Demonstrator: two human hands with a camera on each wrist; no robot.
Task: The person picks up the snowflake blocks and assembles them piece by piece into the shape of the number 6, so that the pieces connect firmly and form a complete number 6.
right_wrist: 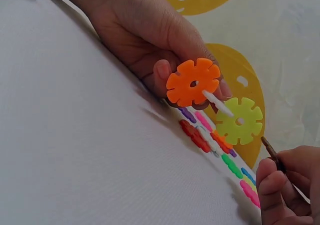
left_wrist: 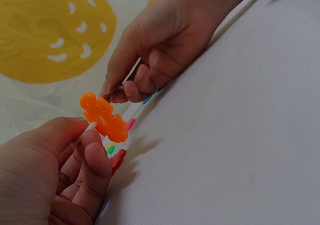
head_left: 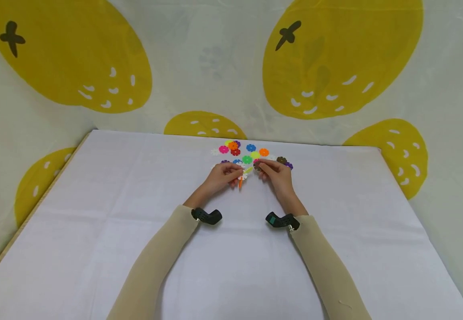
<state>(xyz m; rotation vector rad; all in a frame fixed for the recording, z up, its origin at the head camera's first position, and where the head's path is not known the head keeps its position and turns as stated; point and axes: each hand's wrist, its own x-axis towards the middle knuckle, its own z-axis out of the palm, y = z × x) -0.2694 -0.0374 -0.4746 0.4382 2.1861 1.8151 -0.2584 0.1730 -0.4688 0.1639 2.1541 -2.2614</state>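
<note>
Discs (right_wrist: 216, 102), three joined, sit in the grip of the left hand (head_left: 224, 178). The right hand (head_left: 280, 178) pinches a brown disc (right_wrist: 270, 149).

Indoors, patterned curtain (head_left: 207, 89) around table (head_left: 231, 284)

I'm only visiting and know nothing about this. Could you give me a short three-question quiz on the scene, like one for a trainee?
1. Multiple choice: what colour is the disc pinched by the right hand?
A) Blue
B) Brown
C) Red

2. True or false: the left hand holds a white disc that is joined to an orange disc.

3. Fill the gap: from the person's side, the loose discs lie towards the table's ____ edge.

Key:
1. B
2. True
3. far
</note>
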